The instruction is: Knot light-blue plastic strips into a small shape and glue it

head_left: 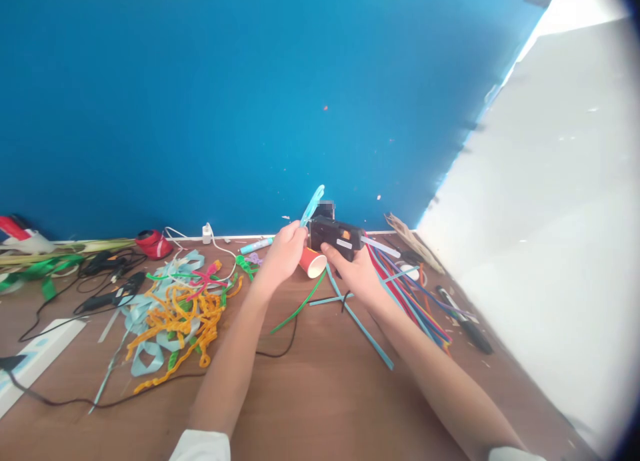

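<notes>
In the head view, my left hand (281,260) pinches a light blue looped strip (313,205), which sticks up above the fingers. My right hand (357,274) is wrapped round a black glue gun (331,234), its nose end close to the blue strip; whether they touch I cannot tell. A pale glue stick (383,247) juts from the gun's rear. Below the gun, between my hands, a red paper cup (313,264) lies on its side with its mouth towards me. A green pipe cleaner (301,305) runs from near the cup over the table.
Orange pipe cleaners (193,311) and light blue ribbon (149,358) lie tangled at left, near a second glue gun (117,294) and a white power strip (43,354). Colourful pipe cleaners (400,291) and a black marker (465,321) lie right. A blue wall (225,101) stands behind.
</notes>
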Available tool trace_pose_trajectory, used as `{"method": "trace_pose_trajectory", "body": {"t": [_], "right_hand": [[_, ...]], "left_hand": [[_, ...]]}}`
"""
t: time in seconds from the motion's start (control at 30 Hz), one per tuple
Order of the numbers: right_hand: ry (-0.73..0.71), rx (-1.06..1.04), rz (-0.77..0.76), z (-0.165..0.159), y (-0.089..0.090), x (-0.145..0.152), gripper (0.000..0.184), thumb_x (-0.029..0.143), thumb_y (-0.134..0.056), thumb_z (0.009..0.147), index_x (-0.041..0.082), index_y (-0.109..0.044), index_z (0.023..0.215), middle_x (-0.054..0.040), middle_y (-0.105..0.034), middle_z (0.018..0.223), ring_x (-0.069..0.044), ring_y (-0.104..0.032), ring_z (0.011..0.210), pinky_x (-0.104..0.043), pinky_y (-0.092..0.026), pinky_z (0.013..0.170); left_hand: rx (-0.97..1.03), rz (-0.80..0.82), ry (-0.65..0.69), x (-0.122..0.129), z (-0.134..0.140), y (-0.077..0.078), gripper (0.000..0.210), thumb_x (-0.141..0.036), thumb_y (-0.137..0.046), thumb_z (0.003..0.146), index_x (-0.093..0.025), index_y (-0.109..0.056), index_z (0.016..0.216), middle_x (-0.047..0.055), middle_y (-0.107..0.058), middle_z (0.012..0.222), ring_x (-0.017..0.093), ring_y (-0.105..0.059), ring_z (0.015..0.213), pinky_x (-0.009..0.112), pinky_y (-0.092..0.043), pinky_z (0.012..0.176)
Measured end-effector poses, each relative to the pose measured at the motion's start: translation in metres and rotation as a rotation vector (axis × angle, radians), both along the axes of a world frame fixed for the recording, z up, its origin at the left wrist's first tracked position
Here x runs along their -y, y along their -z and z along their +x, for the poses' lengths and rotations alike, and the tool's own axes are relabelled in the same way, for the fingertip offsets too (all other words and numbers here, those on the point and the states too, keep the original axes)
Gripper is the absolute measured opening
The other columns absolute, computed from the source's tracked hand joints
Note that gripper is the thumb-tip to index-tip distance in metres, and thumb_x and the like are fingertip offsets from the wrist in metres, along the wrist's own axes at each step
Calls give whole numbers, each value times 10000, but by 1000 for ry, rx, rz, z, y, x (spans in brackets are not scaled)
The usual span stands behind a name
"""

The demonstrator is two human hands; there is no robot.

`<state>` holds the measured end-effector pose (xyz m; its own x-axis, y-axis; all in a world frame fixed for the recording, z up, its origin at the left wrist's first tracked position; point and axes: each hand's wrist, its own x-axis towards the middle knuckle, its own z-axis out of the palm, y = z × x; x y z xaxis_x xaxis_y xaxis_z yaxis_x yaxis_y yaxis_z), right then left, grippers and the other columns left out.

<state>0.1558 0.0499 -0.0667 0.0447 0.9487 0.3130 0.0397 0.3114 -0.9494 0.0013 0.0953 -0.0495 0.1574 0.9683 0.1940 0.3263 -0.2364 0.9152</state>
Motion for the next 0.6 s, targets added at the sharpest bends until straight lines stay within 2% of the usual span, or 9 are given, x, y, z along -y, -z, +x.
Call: {"method": "trace_pose_trajectory", "body": {"t": [0.1, 0.3, 0.47, 0.6], "right_hand": [[-18, -32, -20, 0, 0, -1, 241, 423, -683, 828, 193, -613, 807, 55, -517, 556, -97, -436, 478, -248, -365, 484], [-21, -62, -33, -1, 3, -2, 283, 447, -702, 800, 189, -602, 739, 45, -540, 532, -108, -484, 479, -253, -395, 496], [-12, -85, -37, -1, 4, -2, 292, 465, -713, 800, 190, -618, 767, 50, -539, 524, -107, -472, 463, -256, -393, 491], [-24, -74, -26, 0, 5, -3, 313, 463, -708, 810, 193, -592, 701, 43, -534, 512, -110, -480, 466, -261, -402, 504]], "left_hand": [[54, -45, 7, 3, 2, -6, 191, -292, -449, 909, -211, -397, 744, -34, -415, 674, 121, -408, 641, 217, -319, 579], [225, -234, 117, 11, 5, -19, 160, -230, -459, 868, -203, -386, 729, -70, -282, 608, 73, -233, 498, 185, -204, 471], [280, -298, 134, 11, 5, -20, 167, -232, -479, 846, -199, -384, 713, -83, -251, 592, 44, -193, 444, 160, -142, 425], [314, -315, 154, 11, 6, -19, 154, -229, -466, 864, -199, -402, 727, -80, -281, 582, 36, -201, 420, 158, -127, 409]]}}
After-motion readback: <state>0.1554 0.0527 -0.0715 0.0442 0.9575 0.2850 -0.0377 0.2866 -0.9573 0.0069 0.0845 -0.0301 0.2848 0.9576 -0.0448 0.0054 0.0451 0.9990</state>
